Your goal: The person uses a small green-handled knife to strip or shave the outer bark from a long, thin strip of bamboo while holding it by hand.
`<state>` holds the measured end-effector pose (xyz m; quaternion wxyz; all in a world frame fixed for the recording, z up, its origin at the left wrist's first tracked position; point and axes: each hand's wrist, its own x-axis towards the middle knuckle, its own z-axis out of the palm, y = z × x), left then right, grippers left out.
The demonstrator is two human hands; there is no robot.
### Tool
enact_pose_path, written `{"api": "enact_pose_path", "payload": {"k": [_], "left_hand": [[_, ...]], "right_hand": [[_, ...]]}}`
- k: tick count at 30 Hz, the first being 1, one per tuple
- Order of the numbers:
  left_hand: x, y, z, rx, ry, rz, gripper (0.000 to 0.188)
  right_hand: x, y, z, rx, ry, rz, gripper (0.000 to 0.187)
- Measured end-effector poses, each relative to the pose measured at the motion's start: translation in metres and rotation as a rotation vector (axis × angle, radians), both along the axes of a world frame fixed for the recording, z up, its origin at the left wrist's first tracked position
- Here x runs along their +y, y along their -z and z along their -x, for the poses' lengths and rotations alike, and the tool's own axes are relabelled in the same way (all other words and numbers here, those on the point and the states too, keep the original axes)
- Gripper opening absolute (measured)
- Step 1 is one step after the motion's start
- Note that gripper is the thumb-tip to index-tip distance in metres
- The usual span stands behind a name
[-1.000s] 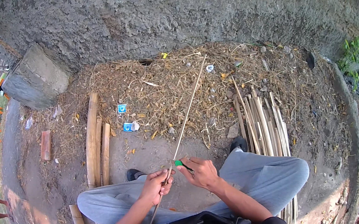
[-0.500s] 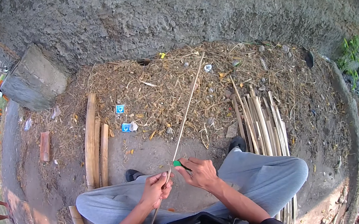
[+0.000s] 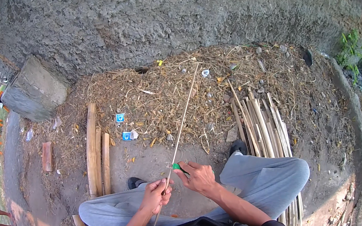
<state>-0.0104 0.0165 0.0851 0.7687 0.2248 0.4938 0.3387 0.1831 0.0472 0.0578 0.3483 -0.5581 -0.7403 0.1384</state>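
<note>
A long, thin strip of bamboo or wood [image 3: 184,113] runs from near my lap out over the ground towards the wall. Its lower part passes through my left hand [image 3: 156,196], whose fingers are closed round it. Just above, my right hand [image 3: 199,177] is closed on a small green tool [image 3: 176,166] with a dark part. The green end lies against the strip, or very close to it. Most of the tool is hidden by my fingers, so its exact kind does not show.
Bundled pale strips [image 3: 264,126] lie by my right leg. Wider split planks [image 3: 93,146] lie to the left. A concrete block [image 3: 37,90], a brick [image 3: 47,156], blue packets [image 3: 120,118] and dry straw are scattered before a rough grey wall [image 3: 158,15].
The view has tilted slightly, so the surroundings sit a little lower. The strip's far end has come slightly nearer. Both hands keep their holds, with the green tool still at the strip.
</note>
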Motion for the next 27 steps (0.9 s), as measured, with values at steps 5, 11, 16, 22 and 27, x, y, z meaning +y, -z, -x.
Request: {"api": "enact_pose_path", "payload": {"k": [5,11,16,22,27], "left_hand": [[-0.004,-0.003,-0.004,0.027,0.005,-0.009,0.03],[-0.004,-0.002,-0.001,0.035,0.004,0.004,0.03],[-0.006,-0.001,0.0,0.045,-0.008,0.006,0.029],[-0.026,-0.006,0.0,0.045,0.092,0.068,0.03],[-0.054,-0.025,0.015,0.107,0.172,0.106,0.028]], "right_hand": [[0.001,0.001,-0.006,0.022,-0.011,0.01,0.026],[0.001,-0.001,-0.001,0.072,0.01,0.058,0.027],[0.005,-0.001,-0.002,0.054,0.019,0.11,0.028],[0.025,0.006,-0.028,0.096,0.147,0.107,0.032],[0.039,-0.002,-0.05,0.103,0.312,0.206,0.033]]}}
